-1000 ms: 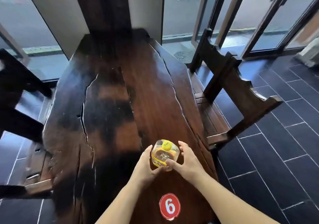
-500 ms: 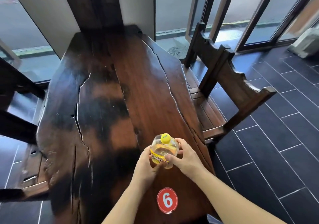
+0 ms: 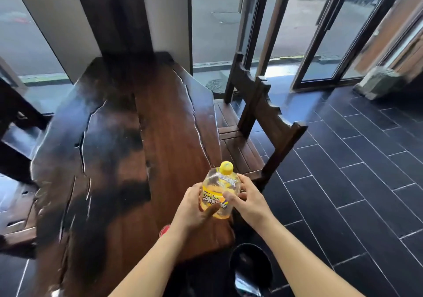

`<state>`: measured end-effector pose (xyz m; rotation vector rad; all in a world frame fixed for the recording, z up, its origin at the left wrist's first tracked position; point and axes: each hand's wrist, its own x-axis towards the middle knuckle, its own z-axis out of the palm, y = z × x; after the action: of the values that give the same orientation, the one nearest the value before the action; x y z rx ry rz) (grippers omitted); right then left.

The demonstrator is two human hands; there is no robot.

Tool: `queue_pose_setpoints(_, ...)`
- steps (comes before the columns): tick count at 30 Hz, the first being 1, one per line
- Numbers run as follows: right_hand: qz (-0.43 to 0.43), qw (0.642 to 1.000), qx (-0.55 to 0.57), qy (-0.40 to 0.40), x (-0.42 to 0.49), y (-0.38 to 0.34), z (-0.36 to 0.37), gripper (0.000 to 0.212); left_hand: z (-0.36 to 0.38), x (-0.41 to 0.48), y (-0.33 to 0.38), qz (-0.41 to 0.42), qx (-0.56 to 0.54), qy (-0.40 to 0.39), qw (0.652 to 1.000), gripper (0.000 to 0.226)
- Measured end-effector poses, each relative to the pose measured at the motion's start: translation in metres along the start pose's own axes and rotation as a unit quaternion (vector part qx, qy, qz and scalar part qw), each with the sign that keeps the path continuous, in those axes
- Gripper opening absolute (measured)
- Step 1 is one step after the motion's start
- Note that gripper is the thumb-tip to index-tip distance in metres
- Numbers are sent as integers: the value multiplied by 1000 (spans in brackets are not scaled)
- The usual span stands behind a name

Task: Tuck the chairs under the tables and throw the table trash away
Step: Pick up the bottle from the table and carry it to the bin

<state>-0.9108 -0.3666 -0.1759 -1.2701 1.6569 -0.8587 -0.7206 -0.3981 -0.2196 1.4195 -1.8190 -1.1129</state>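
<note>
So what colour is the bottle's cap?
Yellow cap, clearest in the head view, on the bottle.

In the lower centre of the frame, my left hand (image 3: pixel 193 207) and right hand (image 3: pixel 248 199) grip a clear, glossy plastic bottle (image 3: pixel 218 192) with a matt yellow plastic cap (image 3: pixel 226 168) and a shiny printed label. Beneath it, the desk (image 3: pixel 128 136) is dark, lacquered slab wood, cracked and reflective. At right, a chair (image 3: pixel 258 127) of stained, slatted wood stands on smooth dark floor tiles (image 3: pixel 354 170).
</note>
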Motion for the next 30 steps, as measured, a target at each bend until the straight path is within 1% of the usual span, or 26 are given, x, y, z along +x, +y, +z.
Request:
queue_pose_setpoints(1,2,1000,6,-1,-11,5,-15,69,12,-7,12,1,1,-7,1000,92)
queue_pose_setpoints(3,3,1000,15,1,-34,17,-50,59,41,-23,37,8,2,-7,1000,92)
queue_pose_setpoints(5,2,1000,11,-8,-44,23,-65,57,56,-33,46,1,-17,-15,1000,82)
queue_pose_setpoints(8,-8,1000,15,1,-68,43,-104,81,92,-50,76,10,-19,-14,1000,60)
queue_pose_setpoints(9,-7,1000,19,3,-74,50,-115,81,102,-54,85,18,-22,-18,999,56)
queue_pose_setpoints(12,-12,999,40,3,-92,66,-141,65,127,-63,107,29,-33,-30,999,53)
queue_pose_setpoints(16,-3,999,39,7,-100,90,-159,88,152,-65,117,24,-40,-62,997,54)
queue_pose_setpoints(20,21,999,36,13,-100,118,-167,89,176,-58,107,7,-31,-102,994,68)
queue_pose_setpoints(22,32,999,29,15,-98,131,-169,87,190,-51,95,-11,-22,-119,993,65)
queue_pose_setpoints(24,56,998,29,13,-89,151,-166,85,206,-44,81,-36,-18,-137,990,54)
queue_pose_setpoints(25,73,997,35,9,-86,167,-162,82,216,-41,70,-54,-24,-150,987,49)
queue_pose_setpoints(27,111,993,39,6,-84,199,-149,68,234,-41,47,-88,-34,-171,981,43)
queue_pose_setpoints(30,155,987,36,13,-73,248,-131,48,263,-34,5,-114,-37,-191,974,43)
